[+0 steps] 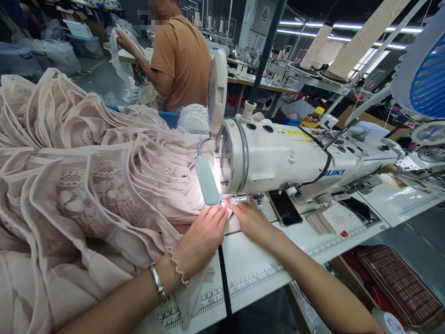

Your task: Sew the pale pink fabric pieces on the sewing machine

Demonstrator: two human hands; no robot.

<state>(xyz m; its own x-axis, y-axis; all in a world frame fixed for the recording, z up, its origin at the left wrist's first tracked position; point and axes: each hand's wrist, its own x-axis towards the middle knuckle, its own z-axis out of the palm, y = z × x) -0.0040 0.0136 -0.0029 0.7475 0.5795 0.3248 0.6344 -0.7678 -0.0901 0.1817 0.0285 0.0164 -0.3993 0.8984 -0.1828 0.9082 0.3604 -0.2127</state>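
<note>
My left hand (pixel 208 227) is beside the needle area of a white sewing machine (pixel 278 160), its fingers pressed together on a pale pink lace garment (pixel 114 199). Close by, on the right, my right hand (pixel 251 221) has its index finger pointed at the lit needle spot, fingertips closed on the edge of the same fabric. The needle and presser foot are largely hidden by the grey-green lamp (pixel 207 181) and my fingers. A fabric strap (pixel 190 297) hangs down below my left wrist.
More pink garments (pixel 52 102) are heaped on the left. A phone (pixel 285 208) and a stack of cards (pixel 332 219) lie right of my right hand on the white table (pixel 255 273). A person (pixel 187 60) handles fabric behind the machine. A blue fan (pixel 426 69) hangs upper right.
</note>
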